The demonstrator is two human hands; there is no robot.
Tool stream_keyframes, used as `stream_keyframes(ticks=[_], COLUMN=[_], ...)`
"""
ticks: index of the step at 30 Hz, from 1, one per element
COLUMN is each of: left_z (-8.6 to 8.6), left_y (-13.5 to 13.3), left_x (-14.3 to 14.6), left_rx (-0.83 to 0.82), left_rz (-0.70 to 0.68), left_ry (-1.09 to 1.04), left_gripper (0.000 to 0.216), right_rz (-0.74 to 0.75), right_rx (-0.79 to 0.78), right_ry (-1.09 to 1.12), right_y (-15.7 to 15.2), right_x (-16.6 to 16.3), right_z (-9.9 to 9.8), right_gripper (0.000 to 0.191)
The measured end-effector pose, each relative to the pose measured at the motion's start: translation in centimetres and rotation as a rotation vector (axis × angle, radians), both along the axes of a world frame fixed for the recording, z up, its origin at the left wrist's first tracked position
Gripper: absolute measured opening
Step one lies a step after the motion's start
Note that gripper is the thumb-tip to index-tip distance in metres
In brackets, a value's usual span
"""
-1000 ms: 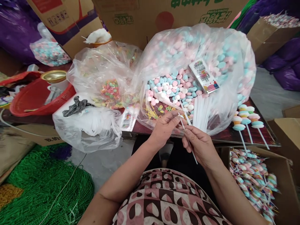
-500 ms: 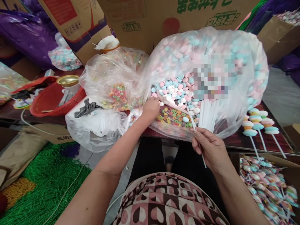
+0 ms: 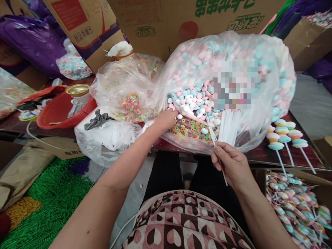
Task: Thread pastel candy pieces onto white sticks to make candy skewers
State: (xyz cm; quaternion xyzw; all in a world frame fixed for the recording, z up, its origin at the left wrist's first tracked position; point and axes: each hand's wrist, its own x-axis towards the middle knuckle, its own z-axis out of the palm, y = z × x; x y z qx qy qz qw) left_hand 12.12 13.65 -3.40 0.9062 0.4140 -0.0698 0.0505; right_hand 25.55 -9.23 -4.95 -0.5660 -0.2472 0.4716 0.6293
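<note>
My right hand (image 3: 229, 159) pinches a thin white lollipop stick (image 3: 210, 128) between thumb and fingers, its upper end pointing toward the candy. My left hand (image 3: 167, 119) is closed at the near left edge of the candy, fingers curled; what they hold, if anything, is hidden. A loose white marshmallow (image 3: 180, 117) lies just beside its fingertips. Pink, blue and white marshmallows (image 3: 193, 100) spill from a large clear plastic bag (image 3: 259, 133). Below them are colourful gummy rings (image 3: 188, 127), with one pale blue marshmallow on top. A bundle of white sticks (image 3: 230, 128) lies beyond my right hand.
Three marshmallow skewers (image 3: 282, 133) rest at the table's right edge, above a box of wrapped candy skewers (image 3: 298, 207). Leftward are another clear bag of gummy rings (image 3: 124, 79), a white plastic bag (image 3: 111, 138) and a red basket (image 3: 54, 114). Cardboard boxes (image 3: 160, 38) stand behind.
My left hand has shifted slightly left and nearer to me, and a white marshmallow now shows beside its fingertips. My right hand with the stick has barely moved.
</note>
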Motion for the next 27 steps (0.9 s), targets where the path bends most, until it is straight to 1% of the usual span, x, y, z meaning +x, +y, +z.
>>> stream_keyframes(ticks=[3,5,7,8,10,12,14,16,18,21,23,27], left_z=[-0.4,-0.6,-0.6,-0.5,-0.4,-0.3,-0.3,-0.3,-0.4,-0.4,-0.3,-0.4], left_y=[-0.6,-0.9,-1.1,-1.3,-2.2,-3.9,-6.1,-8.4,-10.2,-11.7,-12.0,-12.1], left_x=[-0.2,-0.3,-0.4,-0.4,-0.3,0.0,0.5,1.0,1.4,1.7,1.7,1.4], left_rx=[0.012,0.006,-0.015,-0.045,-0.182,-0.415,-0.661,-0.773,-0.823,-0.933,-1.04,-1.277], left_rz=[0.023,0.059,0.098,0.127,0.203,0.29,0.338,0.358,0.396,0.399,0.409,0.494], left_ry=[-0.045,-0.125,-0.29,-0.413,-0.725,-1.05,-1.268,-1.424,-1.529,-1.646,-1.71,-1.768], left_gripper=[0.033,0.032,0.028,0.025,0.019,0.019,0.025,0.025,0.023,0.024,0.026,0.03], right_rz=[0.01,0.011,0.003,0.0,-0.008,-0.004,0.032,0.058,0.03,-0.035,-0.028,0.011], right_rx=[0.003,0.02,0.039,0.04,0.029,0.021,0.023,0.021,0.017,0.017,0.005,0.009], right_ry=[-0.009,-0.012,-0.017,-0.019,-0.018,-0.022,-0.068,-0.15,-0.2,-0.118,-0.035,0.053], right_y=[0.2,0.5,1.0,1.3,2.2,3.2,4.1,4.7,4.9,4.7,4.4,3.9], right_x=[-0.2,-0.1,-0.1,-0.1,-0.3,-0.8,-1.3,-1.7,-2.0,-2.1,-1.9,-1.2], right_z=[0.4,0.5,0.6,0.7,0.9,1.2,1.4,1.5,1.5,1.5,1.7,1.9], right_gripper=[0.027,0.028,0.026,0.026,0.026,0.028,0.03,0.031,0.029,0.028,0.028,0.029])
